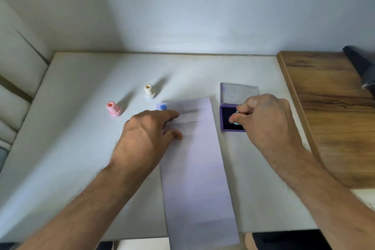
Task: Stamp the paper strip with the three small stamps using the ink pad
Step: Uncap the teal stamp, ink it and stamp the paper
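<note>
One head-worn wide-angle view only, so no second view shares any of this. It looks forward and down from above my near table (67, 148) edge, close in. My forearms enter from the lower left and lower right corners. White tabletop fills the middle and bottom of the frame, walls take the upper half, meeting in a corner at upper left. A wooden surface (332, 111) sits at the right edge.
</note>
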